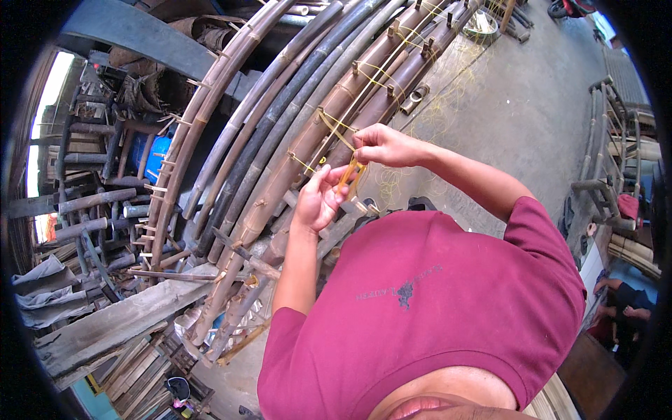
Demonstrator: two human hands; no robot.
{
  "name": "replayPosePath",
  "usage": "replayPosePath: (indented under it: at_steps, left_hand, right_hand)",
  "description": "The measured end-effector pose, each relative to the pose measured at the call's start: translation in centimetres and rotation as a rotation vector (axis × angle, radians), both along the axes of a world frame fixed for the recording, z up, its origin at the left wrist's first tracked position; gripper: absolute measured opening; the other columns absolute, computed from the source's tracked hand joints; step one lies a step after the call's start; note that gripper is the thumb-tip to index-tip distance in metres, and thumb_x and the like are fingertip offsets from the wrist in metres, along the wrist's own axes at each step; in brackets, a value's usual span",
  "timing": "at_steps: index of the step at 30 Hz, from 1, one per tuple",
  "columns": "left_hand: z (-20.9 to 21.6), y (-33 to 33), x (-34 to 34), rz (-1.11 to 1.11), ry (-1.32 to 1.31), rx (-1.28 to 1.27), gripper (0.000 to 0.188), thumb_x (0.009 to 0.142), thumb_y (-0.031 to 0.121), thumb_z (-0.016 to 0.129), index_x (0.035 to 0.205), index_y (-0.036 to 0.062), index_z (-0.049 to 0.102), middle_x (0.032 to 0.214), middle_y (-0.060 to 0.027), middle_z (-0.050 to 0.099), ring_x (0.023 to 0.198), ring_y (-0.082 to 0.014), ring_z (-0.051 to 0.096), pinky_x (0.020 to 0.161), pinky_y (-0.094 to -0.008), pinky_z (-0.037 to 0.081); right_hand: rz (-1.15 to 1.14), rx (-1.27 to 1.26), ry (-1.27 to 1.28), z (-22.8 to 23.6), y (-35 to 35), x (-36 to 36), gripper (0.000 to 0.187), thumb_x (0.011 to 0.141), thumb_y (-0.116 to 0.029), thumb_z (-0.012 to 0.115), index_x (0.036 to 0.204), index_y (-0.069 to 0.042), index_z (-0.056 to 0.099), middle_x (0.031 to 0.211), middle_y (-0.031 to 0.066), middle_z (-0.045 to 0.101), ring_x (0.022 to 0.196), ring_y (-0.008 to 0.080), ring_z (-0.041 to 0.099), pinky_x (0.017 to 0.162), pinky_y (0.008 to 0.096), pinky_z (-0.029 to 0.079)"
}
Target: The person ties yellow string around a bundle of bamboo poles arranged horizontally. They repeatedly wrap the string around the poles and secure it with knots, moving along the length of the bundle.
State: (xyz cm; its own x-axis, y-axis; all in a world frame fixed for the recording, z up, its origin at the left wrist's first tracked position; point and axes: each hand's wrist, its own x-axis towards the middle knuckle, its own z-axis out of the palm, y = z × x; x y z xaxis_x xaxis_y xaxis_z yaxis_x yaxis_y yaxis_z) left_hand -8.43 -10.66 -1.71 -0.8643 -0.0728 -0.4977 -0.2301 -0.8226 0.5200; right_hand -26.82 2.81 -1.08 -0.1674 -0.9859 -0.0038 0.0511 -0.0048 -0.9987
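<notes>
Both my hands meet over the long brown bamboo poles (280,185). A narrow yellow-orange strip or loop (352,175) runs between them; its exact kind is too small to make out. My left hand (320,200) is turned palm up, its fingers curled against the lower part of the strip. My right hand (383,145) pinches at the upper end, thumb and forefinger together. A flat tan strip (336,129) slants from the nearest pole toward my right fingertips. Thin yellow cords bind the poles, and short wooden pegs (390,91) stick up from them.
Dark and grey bamboo poles (259,133) lie alongside, left of the brown ones. Loose yellow strands (448,105) are scattered on the concrete floor (518,105). Bamboo frames (91,161) are stacked at the left, and a bamboo bench (602,154) stands at the right. Another person (623,315) is at the lower right.
</notes>
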Motion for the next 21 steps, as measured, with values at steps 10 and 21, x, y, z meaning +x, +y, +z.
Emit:
replayPosePath:
  at_steps: [10, 21]
  left_hand:
    - [1.4, -0.1, 0.0, -0.158, -0.043, -0.047, 0.018, 0.095, 0.017, 0.049, 0.086, 0.0054, 0.059, 0.076, -0.0001, 0.053, 0.061, -0.0084, 0.043, 0.053, -0.0212, 0.034]
    - [0.2, 0.6, -2.3, -0.010, 0.182, -0.253, 0.038, 0.101, 0.010, 0.042, 0.137, -0.0029, 0.041, 0.130, -0.0120, 0.052, 0.120, -0.0184, 0.052, 0.102, -0.0302, 0.040]
  right_hand:
    - [-0.245, -0.485, 1.148, 3.2, 0.4, 3.0, 0.047, 0.078, -0.012, 0.065, 0.123, -0.008, 0.054, 0.105, 0.0109, 0.061, 0.093, 0.0256, 0.060, 0.082, 0.0409, 0.047]
    - [-0.412, 0.103, 0.471, -1.9, 0.9, 3.5, 0.024, 0.099, -0.020, 0.047, 0.102, 0.001, 0.058, 0.086, 0.0093, 0.066, 0.083, 0.0258, 0.063, 0.074, 0.0389, 0.048]
